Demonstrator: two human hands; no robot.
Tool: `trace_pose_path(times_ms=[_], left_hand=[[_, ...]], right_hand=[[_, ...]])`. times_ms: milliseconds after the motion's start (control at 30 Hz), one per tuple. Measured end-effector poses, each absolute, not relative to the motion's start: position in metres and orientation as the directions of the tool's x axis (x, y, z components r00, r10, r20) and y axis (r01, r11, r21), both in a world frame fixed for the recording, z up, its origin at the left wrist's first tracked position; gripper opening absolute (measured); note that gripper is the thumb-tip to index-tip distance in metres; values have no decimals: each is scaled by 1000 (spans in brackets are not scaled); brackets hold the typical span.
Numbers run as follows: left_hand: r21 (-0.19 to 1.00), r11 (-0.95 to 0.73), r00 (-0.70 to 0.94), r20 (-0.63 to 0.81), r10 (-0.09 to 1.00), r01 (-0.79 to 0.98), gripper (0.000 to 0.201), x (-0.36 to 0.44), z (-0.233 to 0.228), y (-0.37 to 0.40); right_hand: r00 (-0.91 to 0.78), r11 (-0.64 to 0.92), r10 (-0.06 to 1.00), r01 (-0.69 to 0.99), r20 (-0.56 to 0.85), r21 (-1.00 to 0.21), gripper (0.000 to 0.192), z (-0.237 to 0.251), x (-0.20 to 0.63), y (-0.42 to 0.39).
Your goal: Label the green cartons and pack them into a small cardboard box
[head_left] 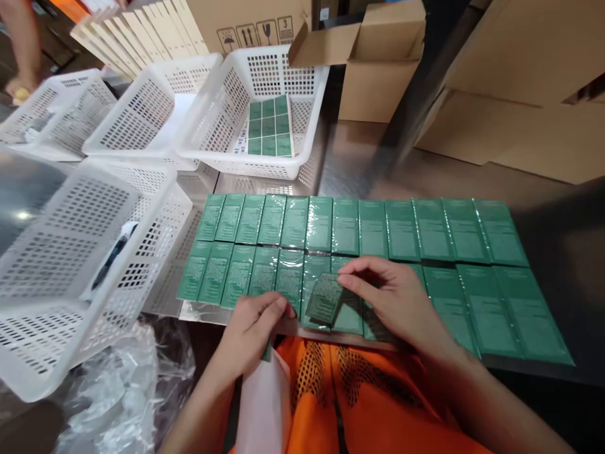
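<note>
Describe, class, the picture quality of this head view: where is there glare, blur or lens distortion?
Head view: glare streaks the shiny wrap of the green packets and the steel table; the white basket at near left bulges, bent by the wide lens; the small packet at the right hand is slightly motion-blurred; the left hand is sharp; the cardboard boxes at right look soft.

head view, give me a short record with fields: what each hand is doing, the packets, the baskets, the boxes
left hand: left hand rests at the near table edge, fingers touching the front row of green packets
right hand: right hand pinches one loose green packet, tilted above the row
packets: two rows, wrapped in shiny film, side by side on the metal table
baskets: white baskets at left; the far basket holds a sheet of green labels
boxes: open cardboard box behind the table
</note>
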State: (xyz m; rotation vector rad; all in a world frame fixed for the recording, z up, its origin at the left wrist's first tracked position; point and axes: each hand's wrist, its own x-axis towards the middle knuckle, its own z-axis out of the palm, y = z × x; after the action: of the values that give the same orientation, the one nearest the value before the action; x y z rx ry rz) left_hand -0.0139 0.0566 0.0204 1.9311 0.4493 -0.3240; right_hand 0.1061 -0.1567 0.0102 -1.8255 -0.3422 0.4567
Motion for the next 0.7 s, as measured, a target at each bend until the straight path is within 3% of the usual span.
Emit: trace_pose_path(times_ms=[233, 333, 467, 633, 700], left_hand=[[804, -399, 883, -469, 32, 442, 40, -10, 16, 50], [818, -351, 886, -456, 85, 455, 49, -6, 8, 49], [839, -128, 843, -503, 189, 529, 62, -1, 7, 56], [791, 86, 793, -609, 23, 606, 56, 7, 13, 84], [757, 162, 760, -647, 59, 632, 60, 13, 8, 98]], right_hand=[[842, -293, 508, -27, -180, -956, 14, 4, 106, -146], [847, -313, 493, -42, -200, -949, 15, 0, 107, -144], [852, -297, 472, -90, -228, -951, 15, -4, 108, -144], [829, -218, 496, -167, -257, -962, 17, -3, 110, -144], [822, -202, 505, -185, -265, -962, 16, -1, 110, -144]])
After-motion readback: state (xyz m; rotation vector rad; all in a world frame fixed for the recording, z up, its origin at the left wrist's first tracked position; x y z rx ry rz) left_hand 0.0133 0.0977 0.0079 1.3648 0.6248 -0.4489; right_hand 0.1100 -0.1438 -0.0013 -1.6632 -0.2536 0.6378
